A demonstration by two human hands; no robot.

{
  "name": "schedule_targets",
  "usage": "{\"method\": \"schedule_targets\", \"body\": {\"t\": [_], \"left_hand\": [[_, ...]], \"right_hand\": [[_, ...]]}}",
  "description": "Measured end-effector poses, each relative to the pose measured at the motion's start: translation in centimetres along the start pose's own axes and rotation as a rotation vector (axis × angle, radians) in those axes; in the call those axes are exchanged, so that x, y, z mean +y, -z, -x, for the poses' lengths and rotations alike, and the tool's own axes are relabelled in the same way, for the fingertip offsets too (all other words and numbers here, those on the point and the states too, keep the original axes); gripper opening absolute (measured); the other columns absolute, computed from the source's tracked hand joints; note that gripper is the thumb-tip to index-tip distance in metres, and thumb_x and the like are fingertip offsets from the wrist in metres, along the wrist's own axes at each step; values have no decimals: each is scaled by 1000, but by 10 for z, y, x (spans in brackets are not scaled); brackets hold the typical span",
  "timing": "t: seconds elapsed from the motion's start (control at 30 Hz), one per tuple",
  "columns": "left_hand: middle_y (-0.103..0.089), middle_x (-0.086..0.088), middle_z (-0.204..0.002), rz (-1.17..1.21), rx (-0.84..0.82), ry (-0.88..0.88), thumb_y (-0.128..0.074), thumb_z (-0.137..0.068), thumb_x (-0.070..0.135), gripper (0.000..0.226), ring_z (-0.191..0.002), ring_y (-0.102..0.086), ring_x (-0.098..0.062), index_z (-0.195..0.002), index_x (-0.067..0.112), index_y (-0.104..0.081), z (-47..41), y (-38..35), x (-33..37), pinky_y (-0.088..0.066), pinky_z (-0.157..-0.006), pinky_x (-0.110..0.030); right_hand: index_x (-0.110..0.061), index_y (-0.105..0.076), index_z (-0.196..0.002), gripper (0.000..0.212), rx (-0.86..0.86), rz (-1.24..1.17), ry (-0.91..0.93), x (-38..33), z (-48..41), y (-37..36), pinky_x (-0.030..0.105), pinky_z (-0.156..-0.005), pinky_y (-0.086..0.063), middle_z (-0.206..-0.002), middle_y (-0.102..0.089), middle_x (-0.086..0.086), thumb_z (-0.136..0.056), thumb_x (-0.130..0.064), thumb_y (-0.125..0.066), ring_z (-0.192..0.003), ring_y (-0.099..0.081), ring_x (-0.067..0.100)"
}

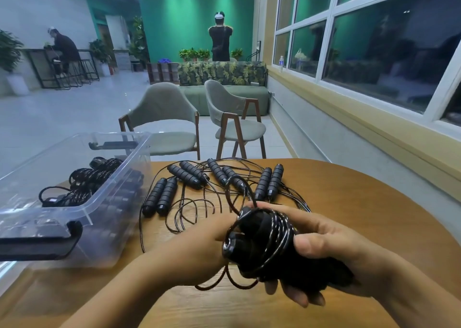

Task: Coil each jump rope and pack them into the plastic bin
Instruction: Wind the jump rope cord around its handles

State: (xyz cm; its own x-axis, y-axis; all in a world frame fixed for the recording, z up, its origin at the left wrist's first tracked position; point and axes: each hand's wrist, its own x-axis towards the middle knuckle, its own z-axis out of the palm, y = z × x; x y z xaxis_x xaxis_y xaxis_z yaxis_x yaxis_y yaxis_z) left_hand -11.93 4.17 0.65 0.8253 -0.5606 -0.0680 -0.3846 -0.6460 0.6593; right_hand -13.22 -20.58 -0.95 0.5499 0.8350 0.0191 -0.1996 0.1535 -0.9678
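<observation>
Near the table's near edge the right hand grips a coiled jump rope, the left hand against it, fingers hidden; eight loose handles lie toward the far edge, and the plastic bin at the left edge holds perhaps two coils.
</observation>
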Motion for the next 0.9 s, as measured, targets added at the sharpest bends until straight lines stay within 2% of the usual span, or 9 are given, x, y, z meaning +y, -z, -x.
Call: {"method": "schedule_targets", "body": {"t": [0.07, 0.1, 0.23, 0.33, 0.4, 0.53, 0.7, 0.8, 0.9], "left_hand": [[-68, 34, -79, 199, -17, -9, -53, -104, 10, 29, -80, -57, 25, -86, 32, -58, 3, 1, 0, -42, -71, 0], [-70, 33, -82, 315, -15, -44, -55, -103, 12, 23, -83, -63, 18, -88, 27, -63, 5, 1, -1, -45, -73, -2], [-75, -7, -106, 614, 41, -160, -60, -100, 16, 16, -93, -69, -28, -112, 15, -71, 2, -6, -12, -55, -82, -29], [-71, -3, -121, 552, 136, -152, -70, -97, 23, 31, -94, -72, -27, -127, 33, -67, -4, -9, -15, -61, -86, -45], [-70, 2, -124, 481, 170, -132, -75, -94, 30, 36, -98, -75, -22, -128, 35, -67, -6, -13, -15, -61, -91, -49], [-72, 12, -115, 302, 284, -202, -77, -88, 40, 28, -104, -71, -11, -115, 41, -70, -8, -20, -14, -58, -87, -32], [-69, 17, -119, 69, 487, -325, -80, -91, 27, 28, -119, -64, -9, -116, 35, -70, -8, -22, -10, -53, -96, -28], [-73, 12, -117, 175, 431, -297, -75, -95, 33, 19, -119, -65, -13, -114, 33, -72, -4, -21, -13, -51, -100, -40], [-76, -4, -114, 611, 330, -197, -71, -98, 26, 15, -112, -71, -22, -113, 28, -71, -7, -17, -10, -52, -102, -49]], "right_hand": [[-24, -39, -163, 70, -37, -67, 25, 1, -1, 2, 25, -58, -56, -118, -64, 37, -102, -36, -71, -76, -72, 22], [-20, -43, -159, 63, -57, -104, 45, 2, -2, 2, 24, -59, -56, -117, -64, 35, -103, -34, -69, -76, -73, 22], [-11, -49, -151, 47, -89, -256, 143, 5, 0, 7, 24, -62, -57, -118, -64, 32, -110, -33, -57, -80, -74, 23], [-6, -44, -154, 50, -82, -353, 184, 6, 3, 12, 26, -65, -57, -122, -64, 32, -114, -35, -49, -84, -74, 26], [-5, -43, -155, 50, -80, -370, 202, 7, 3, 13, 27, -67, -57, -123, -63, 32, -114, -35, -47, -84, -74, 26], [-3, -41, -156, 54, -86, -391, 191, 11, 2, 14, 27, -68, -58, -124, -63, 31, -115, -38, -45, -84, -74, 25], [-5, -41, -157, 55, -114, -436, 177, 15, -1, 16, 26, -68, -57, -125, -64, 29, -115, -40, -45, -85, -74, 23], [-7, -40, -159, 57, -125, -453, 193, 14, -1, 17, 26, -68, -56, -124, -63, 26, -114, -42, -45, -87, -74, 22], [-11, -41, -160, 56, -133, -461, 222, 11, 0, 20, 25, -68, -54, -126, -63, 25, -115, -44, -42, -89, -73, 22]]}}
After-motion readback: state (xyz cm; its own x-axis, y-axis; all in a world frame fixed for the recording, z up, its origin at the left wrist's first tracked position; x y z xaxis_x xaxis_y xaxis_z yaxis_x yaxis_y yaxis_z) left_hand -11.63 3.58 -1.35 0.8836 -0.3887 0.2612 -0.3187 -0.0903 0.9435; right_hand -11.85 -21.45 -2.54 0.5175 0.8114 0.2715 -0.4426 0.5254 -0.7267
